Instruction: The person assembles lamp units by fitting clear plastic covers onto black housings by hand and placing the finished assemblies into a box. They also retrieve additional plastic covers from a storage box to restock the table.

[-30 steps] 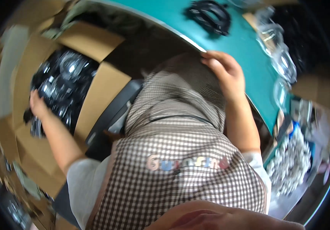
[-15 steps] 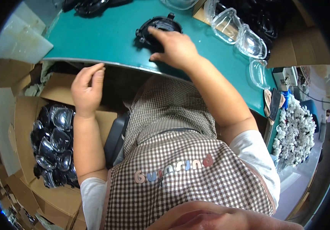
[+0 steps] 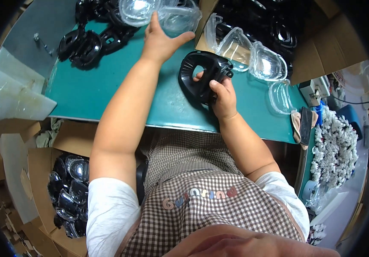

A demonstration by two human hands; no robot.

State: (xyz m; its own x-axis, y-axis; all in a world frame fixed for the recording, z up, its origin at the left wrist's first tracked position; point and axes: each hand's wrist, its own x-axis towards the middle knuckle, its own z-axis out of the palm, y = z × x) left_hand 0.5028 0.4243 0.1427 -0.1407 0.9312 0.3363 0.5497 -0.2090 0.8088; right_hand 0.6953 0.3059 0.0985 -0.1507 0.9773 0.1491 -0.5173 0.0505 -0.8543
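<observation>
My right hand grips a black plastic lamp housing by its right side, thumb on its face. The housing is held tilted above the green table, and a fingertip shows through its round hole. My left hand is stretched to the far side of the table, thumb and fingers spread. Its fingertips are at the edge of a clear plastic lens cover; whether they touch it I cannot tell. Another clear lens cover lies just right of it.
Several black housings sit at the far left of the green table. Clear covers line the right, beside a cardboard box of black parts. Below left, another box holds assembled lamps. White pieces are heaped at right.
My right hand has picked the black housing up off the table. My left hand has moved from the table's front edge to the clear covers at the back. The view has shifted.
</observation>
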